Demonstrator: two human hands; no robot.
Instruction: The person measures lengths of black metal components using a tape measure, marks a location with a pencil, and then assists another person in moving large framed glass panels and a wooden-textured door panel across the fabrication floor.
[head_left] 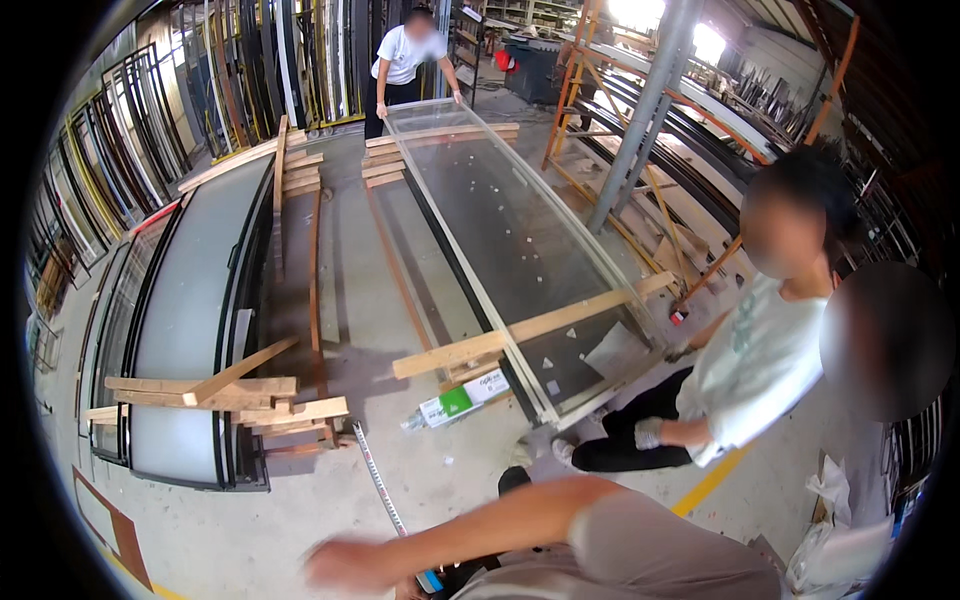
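Observation:
My right forearm reaches across the lower edge toward the left, its hand [350, 565] smeared by motion, so its fingers cannot be read. Just below it, a small part of my left hand [408, 590] shows at the picture's edge against the blue case of a tape measure [431, 581]; most of this hand is cut off, but it appears closed on the case. From there the white blade [378, 480] runs out over the floor, away from me, ending near stacked wood. Beyond stands a large screened frame [490, 220] with pale edges, resting on timber.
A co-worker [405, 55] in white gloves grips the frame's far end; another person [760, 350] stands at its near right corner. Glazed panels [185, 300] lie left with wood battens [200, 390]. A white-green box [465, 398] is under the frame. Orange racking [570, 90] stands right.

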